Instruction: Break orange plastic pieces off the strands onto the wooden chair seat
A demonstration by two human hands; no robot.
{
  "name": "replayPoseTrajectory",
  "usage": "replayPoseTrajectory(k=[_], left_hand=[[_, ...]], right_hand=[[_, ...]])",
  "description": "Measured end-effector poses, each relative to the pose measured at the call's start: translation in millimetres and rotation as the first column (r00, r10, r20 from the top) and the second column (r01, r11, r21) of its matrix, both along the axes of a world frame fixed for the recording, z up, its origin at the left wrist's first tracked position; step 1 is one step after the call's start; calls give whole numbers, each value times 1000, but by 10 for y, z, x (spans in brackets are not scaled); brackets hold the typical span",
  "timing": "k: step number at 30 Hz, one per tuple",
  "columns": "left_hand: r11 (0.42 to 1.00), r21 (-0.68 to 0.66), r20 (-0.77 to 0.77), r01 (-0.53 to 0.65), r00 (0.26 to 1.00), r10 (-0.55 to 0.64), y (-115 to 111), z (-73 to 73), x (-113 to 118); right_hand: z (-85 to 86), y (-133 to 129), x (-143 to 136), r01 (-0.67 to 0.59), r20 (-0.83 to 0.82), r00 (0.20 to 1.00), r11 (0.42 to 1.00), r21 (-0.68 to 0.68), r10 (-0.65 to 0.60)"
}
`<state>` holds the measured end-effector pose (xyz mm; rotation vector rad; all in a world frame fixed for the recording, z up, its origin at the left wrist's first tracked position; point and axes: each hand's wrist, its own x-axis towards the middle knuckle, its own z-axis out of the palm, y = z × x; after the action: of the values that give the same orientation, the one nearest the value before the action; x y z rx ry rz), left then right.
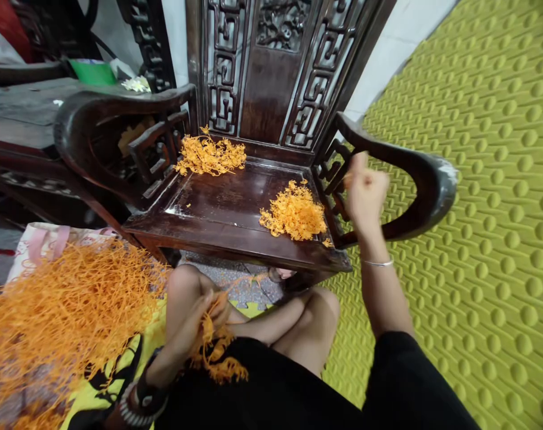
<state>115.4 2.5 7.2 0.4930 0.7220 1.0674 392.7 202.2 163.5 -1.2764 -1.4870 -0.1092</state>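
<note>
- Strands [220, 352] of orange, bunched in the left hand [202, 319] above the lap — grip closed around them, frilly ends drooping over black cloth [271, 388].
- Right hand [367, 185] raised in front of the curved armrest [432, 185], well apart from the left; fingers seemingly curled, a hint of orange beside them, too blurred to tell how tight a grip or on what.
- Likeliest trouble: knotting. Thin, crimped fibres hooked over one another in the held bunch, so apt to snag or snap under a sharp pull.
- Possible bump of knuckles on hard wood, with the armrest apparently close behind the right hand.
- Possible spill from the nearer pile [293, 212], loose and close to the seat's front edge; a brushing sleeve perhaps cause enough.
- Possible dragging of the large heap [79, 298] at any shift of the leg, given stray ends reaching nearly to the knee [184, 283].
- In texture, piles fluffy and tightly curled, farther pile [211, 158] included; large heap straighter, wirier, spread beside a white bag [23, 263] with pink handles.
- Seat [229, 197] of dark, glossy wood, flat and scuffed pale at the edges; chair back [269, 89] cut into square-cornered fretwork.
- Yellow-green mat [499, 239] moulded with round studs and raised ridges — soft-looking, matte.
</note>
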Motion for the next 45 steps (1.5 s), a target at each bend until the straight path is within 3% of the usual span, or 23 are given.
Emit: replayPoseTrajectory(k=[3, 5, 7, 9, 11, 13, 15, 16, 18, 20, 23, 27, 29, 32, 34, 36, 38, 41, 43, 45], left_hand=[[993, 110, 101, -46, 994, 35, 148, 158, 62], [979, 177, 153, -99, 986, 72, 213, 262, 116], [959, 238, 183, -153, 977, 111, 241, 317, 146], [949, 248, 152, -195, 975, 161, 239, 317, 146], [943, 240, 100, -231, 972, 213, 228, 288, 133], [934, 231, 69, -272, 962, 263, 231, 267, 131], [936, 215, 64, -279, 960, 271, 251, 276, 154], [941, 200, 60, -272, 962, 265, 264, 291, 175], [954, 175, 41, -244, 970, 240, 287, 327, 226], [965, 184, -3, -187, 982, 191, 295, 348, 269], [960, 271, -104, -71, 989, 103, 267, 319, 277], [943, 328, -313, 46, 948, 62, 203, 227, 216], [944, 325, -399, 63, 914, 76, 196, 201, 207], [936, 344, -445, 74, 891, 93, 226, 193, 240], [919, 383, -467, 97, 878, 102, 251, 190, 269], [912, 398, -473, 104, 875, 107, 256, 182, 292], [924, 369, -460, 100, 883, 88, 234, 169, 310], [936, 350, -428, 44, 896, 118, 182, 154, 348], [927, 376, -436, -16, 879, 193, 159, 152, 378], [908, 419, -503, 7, 834, 225, 155, 154, 405]], right_hand=[[-470, 182, -143, 167, 417, 908, 945, -281, -36], [-744, 239, -187, 292, 543, 839, 875, -386, -41], [-889, 250, -179, 316, 570, 822, 834, -452, -3], [-896, 182, -168, 251, 526, 850, 889, -382, -14], [-810, 8, -208, 123, 422, 906, 972, -202, -27], [-704, -259, -313, -95, 322, 940, 993, -75, 114], [-638, -559, -459, -386, 302, 866, 917, -101, 398], [-630, -694, -533, -508, 327, 782, 846, -160, 531], [-655, -897, -654, -624, 420, 599, 726, -288, 681], [-706, -994, -722, -636, 510, 483, 685, -354, 712], [-765, -1004, -730, -681, 518, 402, 624, -382, 755], [-811, -1005, -702, -797, 335, 277, 410, -443, 901], [-864, -1045, -723, -817, 288, 238, 352, -457, 928], [-992, -1133, -796, -840, 293, 279, 380, -386, 914], [-1088, -1195, -852, -882, 221, 343, 394, -259, 913], [-1182, -1252, -903, -903, 42, 409, 411, -123, 911], [-1268, -1292, -953, -851, -227, 518, 524, -39, 825], [-1369, -1312, -1029, -699, -524, 639, 709, -91, 562], [-1405, -1305, -1078, -664, -589, 653, 734, -143, 476], [-1416, -1297, -1121, -685, -637, 619, 713, -151, 459]])
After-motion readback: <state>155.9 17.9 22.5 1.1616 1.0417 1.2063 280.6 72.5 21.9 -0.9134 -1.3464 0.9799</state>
